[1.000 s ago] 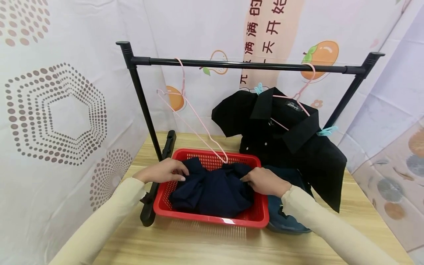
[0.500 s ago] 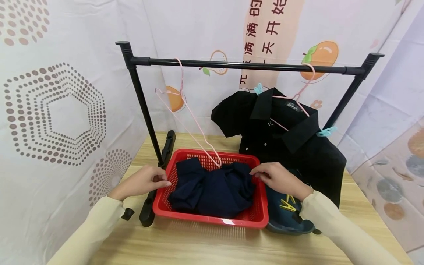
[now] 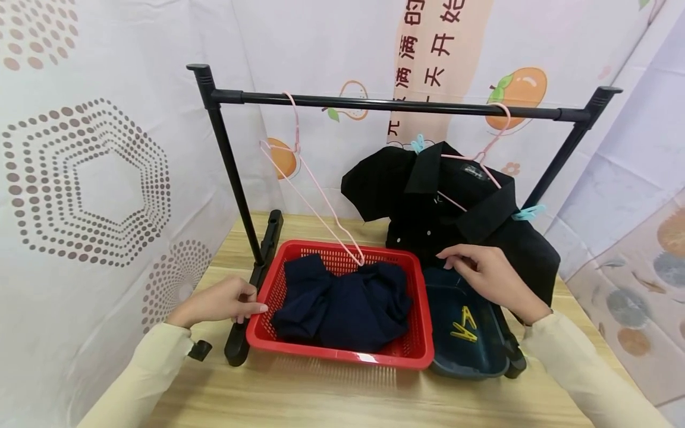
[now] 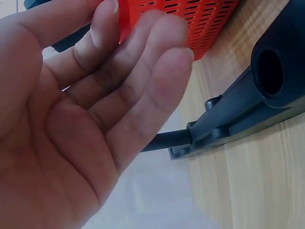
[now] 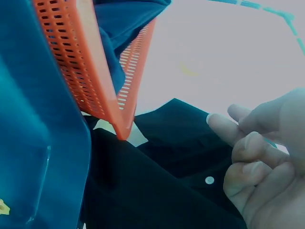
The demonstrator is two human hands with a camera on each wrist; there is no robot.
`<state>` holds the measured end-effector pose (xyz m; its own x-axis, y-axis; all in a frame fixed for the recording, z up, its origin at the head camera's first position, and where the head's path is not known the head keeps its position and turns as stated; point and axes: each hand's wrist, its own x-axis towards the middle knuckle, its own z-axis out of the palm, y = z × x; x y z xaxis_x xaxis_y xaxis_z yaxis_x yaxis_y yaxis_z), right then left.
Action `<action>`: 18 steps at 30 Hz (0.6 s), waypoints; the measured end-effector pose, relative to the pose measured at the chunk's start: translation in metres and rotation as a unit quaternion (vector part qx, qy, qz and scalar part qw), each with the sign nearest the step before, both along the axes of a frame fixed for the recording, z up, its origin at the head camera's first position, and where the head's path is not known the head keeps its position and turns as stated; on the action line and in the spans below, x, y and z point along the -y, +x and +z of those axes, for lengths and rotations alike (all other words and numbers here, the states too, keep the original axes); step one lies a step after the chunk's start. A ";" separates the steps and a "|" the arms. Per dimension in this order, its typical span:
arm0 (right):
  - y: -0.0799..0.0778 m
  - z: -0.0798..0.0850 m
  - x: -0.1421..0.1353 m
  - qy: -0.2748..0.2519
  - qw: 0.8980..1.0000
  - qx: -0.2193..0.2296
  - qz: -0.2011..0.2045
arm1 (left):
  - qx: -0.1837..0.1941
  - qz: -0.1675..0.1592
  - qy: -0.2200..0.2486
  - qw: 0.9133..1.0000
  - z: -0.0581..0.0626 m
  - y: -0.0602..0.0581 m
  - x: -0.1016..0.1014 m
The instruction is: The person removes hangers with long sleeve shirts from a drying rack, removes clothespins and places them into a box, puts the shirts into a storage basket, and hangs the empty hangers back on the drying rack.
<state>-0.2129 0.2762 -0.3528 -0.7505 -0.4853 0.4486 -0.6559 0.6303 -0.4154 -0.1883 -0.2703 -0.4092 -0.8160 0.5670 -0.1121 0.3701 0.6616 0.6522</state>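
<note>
My left hand (image 3: 222,303) is at the left rim of a red plastic basket (image 3: 342,358), its thumb at the rim. In the left wrist view its fingers (image 4: 167,76) are loosely bent, with no visible grip. A folded dark navy garment (image 3: 348,309) lies in the basket. My right hand (image 3: 489,276) hovers above a dark blue tray (image 3: 484,365), loosely curled and holding nothing. Two yellow clothes pegs (image 3: 464,333) lie in that tray. Behind the right hand hangs a black short-sleeved shirt (image 3: 412,226), on a pink hanger with light blue pegs (image 3: 528,213).
A black clothes rack (image 3: 374,104) stands over the basket and tray on a wooden table (image 3: 348,398). A bare pink hanger (image 3: 323,190) hangs from its bar on the left, its lower end over the basket. A patterned white curtain (image 3: 214,35) surrounds the table.
Both hands have left the navy garment. The left moved left and down to the basket rim; the right moved right over the tray, uncovering the yellow pegs. The bare hanger swings slightly.
</note>
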 end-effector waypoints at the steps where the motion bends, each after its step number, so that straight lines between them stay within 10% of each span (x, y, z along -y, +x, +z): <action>1: 0.001 0.001 -0.002 -0.002 1.000 -0.001 -0.006 | 0.005 0.004 0.001 1.000 0.000 0.001 0.001; 18: 0.014 0.031 -0.026 -0.056 0.995 -0.061 -0.062 | 0.171 0.042 0.062 0.982 -0.008 0.008 0.005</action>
<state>-0.1987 0.3024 -0.3218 -0.7381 -0.3341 0.5861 -0.6259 0.6634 -0.4100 -0.1798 -0.2752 -0.4168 -0.7872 0.5258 -0.3224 0.0624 0.5879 0.8065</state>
